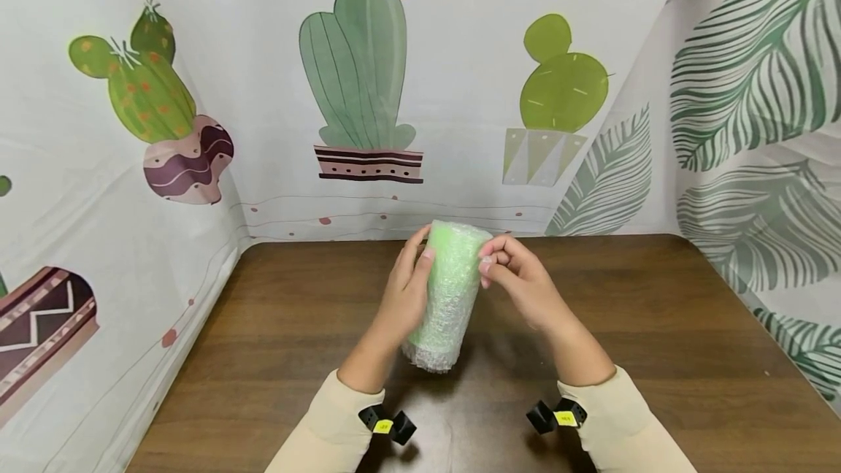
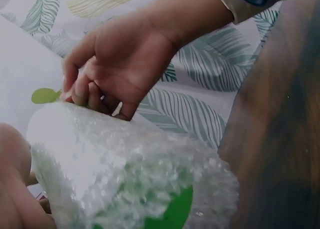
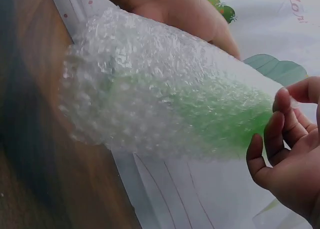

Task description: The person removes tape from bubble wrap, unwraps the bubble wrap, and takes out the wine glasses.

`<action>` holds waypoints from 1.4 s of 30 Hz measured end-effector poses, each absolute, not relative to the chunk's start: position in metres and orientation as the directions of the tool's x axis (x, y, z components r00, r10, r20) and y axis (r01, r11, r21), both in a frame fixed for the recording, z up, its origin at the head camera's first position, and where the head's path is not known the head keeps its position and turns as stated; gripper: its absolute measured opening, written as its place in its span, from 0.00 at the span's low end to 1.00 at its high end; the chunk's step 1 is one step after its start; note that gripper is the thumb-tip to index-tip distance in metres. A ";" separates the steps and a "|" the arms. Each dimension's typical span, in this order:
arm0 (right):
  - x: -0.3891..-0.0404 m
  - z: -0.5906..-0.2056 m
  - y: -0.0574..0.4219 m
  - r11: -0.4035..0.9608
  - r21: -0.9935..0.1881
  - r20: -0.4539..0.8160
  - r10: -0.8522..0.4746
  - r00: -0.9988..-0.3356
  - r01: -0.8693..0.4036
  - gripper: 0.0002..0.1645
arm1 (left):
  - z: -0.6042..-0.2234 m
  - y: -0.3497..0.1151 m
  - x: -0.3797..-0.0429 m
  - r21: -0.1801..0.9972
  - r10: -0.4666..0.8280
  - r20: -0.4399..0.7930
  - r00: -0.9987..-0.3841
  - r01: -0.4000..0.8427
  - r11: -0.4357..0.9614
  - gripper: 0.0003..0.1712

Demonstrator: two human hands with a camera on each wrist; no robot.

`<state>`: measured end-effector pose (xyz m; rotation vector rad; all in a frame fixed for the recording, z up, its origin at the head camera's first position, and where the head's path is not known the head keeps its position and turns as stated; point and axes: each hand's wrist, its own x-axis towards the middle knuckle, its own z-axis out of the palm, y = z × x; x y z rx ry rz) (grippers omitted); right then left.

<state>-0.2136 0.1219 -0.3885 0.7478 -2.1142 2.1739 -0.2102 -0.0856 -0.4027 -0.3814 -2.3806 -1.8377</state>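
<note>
A bubble-wrapped cylinder point(image 1: 450, 298), green and white beneath the clear wrap, is held tilted above the table in the head view. My left hand point(image 1: 409, 290) grips its left side, thumb toward me and fingers reaching round behind. On the other side, my right hand point(image 1: 525, 279) pinches the edge of the bubble wrap near the upper end with thumb and fingertips. The right wrist view shows the bubble wrap point(image 3: 150, 89) in thick layers, bunched at the lower end. What the wrapped thing is cannot be told.
The brown wooden table point(image 1: 296, 327) lies beneath both hands. Behind it hangs a white cloth point(image 1: 460, 93) printed with cacti, and a leaf-patterned cloth point(image 1: 755, 130) stands along the right. Both sleeves carry small black wrist cameras point(image 1: 558, 416).
</note>
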 end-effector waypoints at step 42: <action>-0.213 -0.387 0.124 -0.371 -0.892 0.403 -0.390 -0.828 -0.259 0.15 | -0.408 -0.096 -0.214 0.938 0.513 0.147 -0.846 -0.045 -0.343 0.38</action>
